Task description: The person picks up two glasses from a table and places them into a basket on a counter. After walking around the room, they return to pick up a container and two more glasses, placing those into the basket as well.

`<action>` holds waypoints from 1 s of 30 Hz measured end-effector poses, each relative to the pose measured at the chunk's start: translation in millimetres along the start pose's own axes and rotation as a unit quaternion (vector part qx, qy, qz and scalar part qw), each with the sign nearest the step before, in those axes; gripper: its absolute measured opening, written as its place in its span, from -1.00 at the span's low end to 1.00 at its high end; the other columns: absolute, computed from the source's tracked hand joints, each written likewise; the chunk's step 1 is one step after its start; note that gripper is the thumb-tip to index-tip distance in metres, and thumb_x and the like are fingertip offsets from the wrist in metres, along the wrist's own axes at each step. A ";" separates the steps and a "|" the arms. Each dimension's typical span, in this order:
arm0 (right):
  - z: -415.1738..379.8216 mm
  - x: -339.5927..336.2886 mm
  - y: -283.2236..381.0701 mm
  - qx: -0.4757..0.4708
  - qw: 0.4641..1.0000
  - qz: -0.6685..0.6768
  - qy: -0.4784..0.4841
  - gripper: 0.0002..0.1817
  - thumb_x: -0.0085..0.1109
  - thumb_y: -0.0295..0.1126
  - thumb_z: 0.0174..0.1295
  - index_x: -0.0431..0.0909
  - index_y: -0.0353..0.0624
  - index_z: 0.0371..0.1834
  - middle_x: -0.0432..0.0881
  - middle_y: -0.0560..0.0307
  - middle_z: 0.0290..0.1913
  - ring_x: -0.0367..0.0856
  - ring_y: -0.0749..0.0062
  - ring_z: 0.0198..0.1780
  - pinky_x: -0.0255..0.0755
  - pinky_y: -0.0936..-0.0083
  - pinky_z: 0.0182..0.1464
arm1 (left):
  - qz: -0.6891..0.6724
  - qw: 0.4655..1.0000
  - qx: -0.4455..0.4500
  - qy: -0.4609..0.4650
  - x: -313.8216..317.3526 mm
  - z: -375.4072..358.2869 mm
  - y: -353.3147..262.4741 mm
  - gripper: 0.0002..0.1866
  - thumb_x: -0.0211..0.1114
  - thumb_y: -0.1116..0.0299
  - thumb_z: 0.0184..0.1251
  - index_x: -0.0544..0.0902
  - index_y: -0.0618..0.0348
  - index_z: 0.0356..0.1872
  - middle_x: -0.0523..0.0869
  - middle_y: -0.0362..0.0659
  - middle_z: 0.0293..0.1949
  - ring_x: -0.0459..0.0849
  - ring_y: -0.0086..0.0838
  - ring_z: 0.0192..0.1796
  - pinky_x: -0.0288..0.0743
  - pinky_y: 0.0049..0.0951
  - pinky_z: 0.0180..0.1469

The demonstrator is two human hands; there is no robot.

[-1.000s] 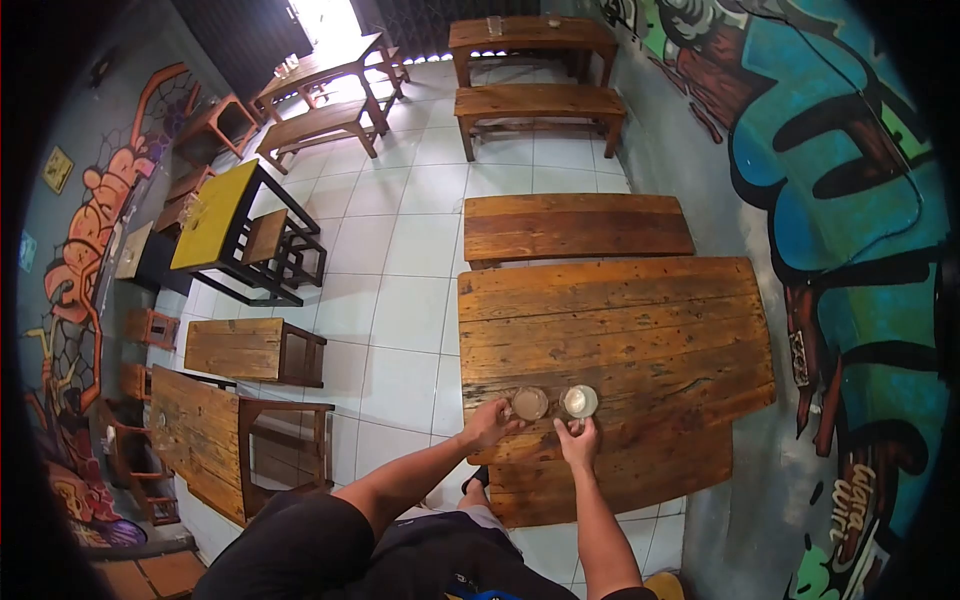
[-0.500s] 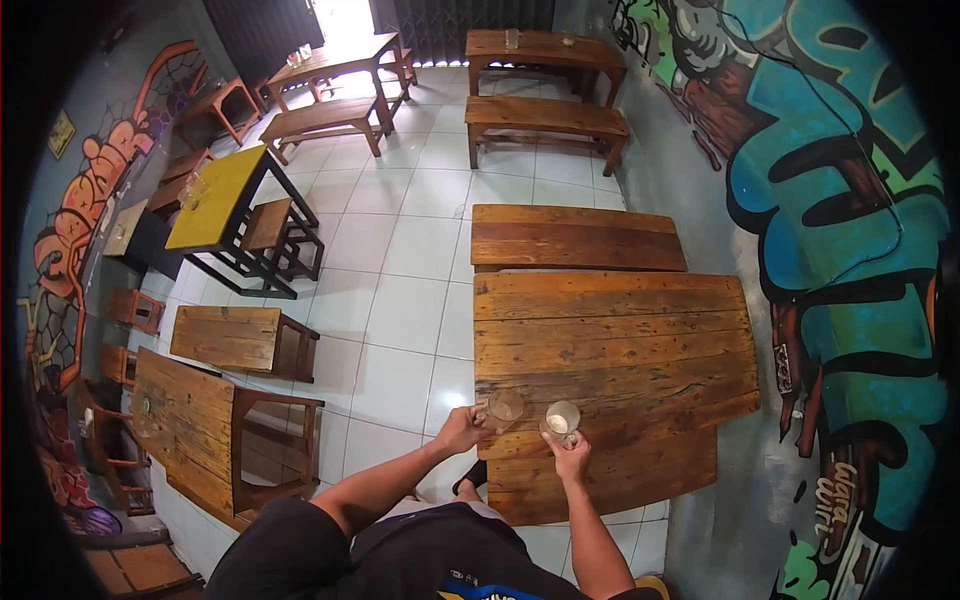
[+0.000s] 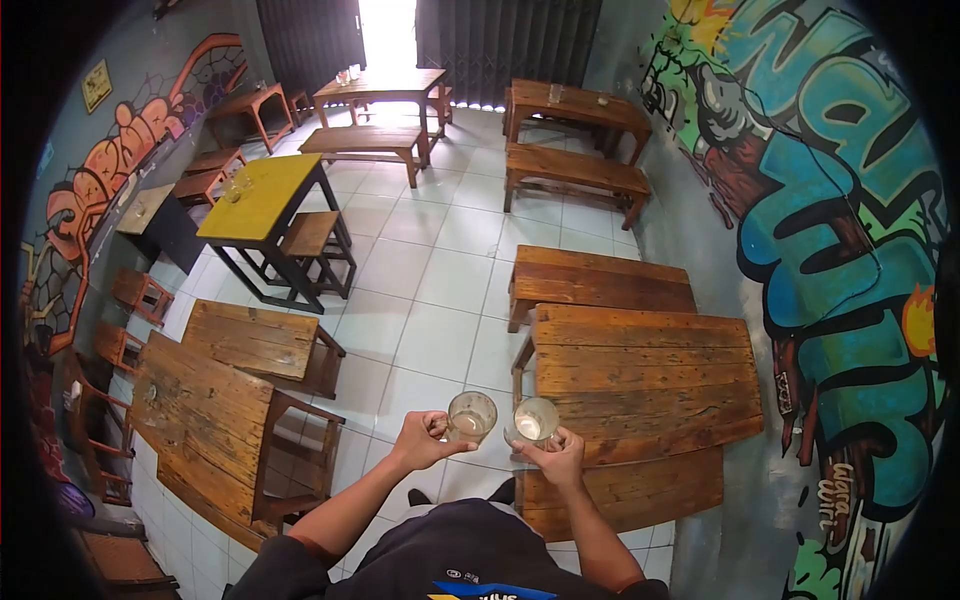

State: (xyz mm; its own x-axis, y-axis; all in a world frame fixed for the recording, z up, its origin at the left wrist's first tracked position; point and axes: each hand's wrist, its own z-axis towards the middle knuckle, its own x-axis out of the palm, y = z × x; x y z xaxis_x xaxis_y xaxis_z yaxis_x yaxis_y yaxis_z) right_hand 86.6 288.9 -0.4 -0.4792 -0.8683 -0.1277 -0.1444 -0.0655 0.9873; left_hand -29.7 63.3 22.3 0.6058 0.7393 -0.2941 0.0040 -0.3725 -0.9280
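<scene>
My left hand is closed around the handle of a clear glass mug, which looks nearly drained. A second glass mug, with something whitish at its bottom, is gripped by my right hand. Both mugs are held up side by side in front of my body, a small gap between them. The left one is over the tiled floor; the right one is by the left edge of the wooden table.
Wooden benches flank the table on my right. To the left stand another wooden table, its bench and a yellow-topped table with glasses on it. A tiled aisle runs forward between them. Painted walls border the room.
Both mugs have moved left, away from above the right-hand table. My body has shifted toward the aisle, and the view has tilted up a little.
</scene>
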 end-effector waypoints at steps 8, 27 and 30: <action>-18.4 99.3 35.7 -0.052 0.993 -0.025 0.100 -0.68 0.62 -0.28 -0.13 0.71 -0.18 -0.37 0.12 0.61 -0.72 -0.06 0.83 -0.65 -0.19 0.66 -0.59 | -0.023 0.993 0.048 -0.102 -92.2 -73.1 2.0 -0.67 0.66 0.34 -0.16 0.56 0.10 -0.59 0.20 -0.53 -0.68 0.13 -0.81 -0.59 -0.01 -0.65 -0.55; 42.3 159.9 90.8 -0.105 0.903 -0.048 0.414 -0.68 0.62 -0.42 -0.18 0.69 -0.29 -0.37 0.26 0.61 -0.67 0.04 0.89 -0.62 -0.12 0.78 -0.58 | -0.076 0.929 -0.024 -0.362 -78.7 -142.4 -23.8 -0.64 0.64 0.22 -0.17 0.74 0.20 -0.38 0.18 -0.52 -0.72 0.09 -0.76 -0.61 -0.05 -0.59 -0.55; 54.8 157.2 93.4 -0.136 0.877 -0.052 0.458 -0.66 0.62 -0.44 -0.19 0.70 -0.30 -0.33 0.27 0.61 -0.66 0.02 0.90 -0.62 -0.12 0.77 -0.58 | -0.091 0.907 -0.032 -0.411 -59.4 -144.5 -24.4 -0.64 0.64 0.22 -0.18 0.72 0.21 -0.41 0.16 -0.53 -0.73 0.08 -0.77 -0.61 -0.08 -0.59 -0.55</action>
State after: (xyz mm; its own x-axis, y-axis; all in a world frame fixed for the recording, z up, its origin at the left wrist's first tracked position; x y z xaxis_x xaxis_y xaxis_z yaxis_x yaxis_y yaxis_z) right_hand -49.7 173.2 66.6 0.4387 -0.8734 -0.2115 0.1251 -0.1738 0.9768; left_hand 49.2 -52.6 95.4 -0.2065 0.9502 -0.2333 0.1073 -0.2150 -0.9707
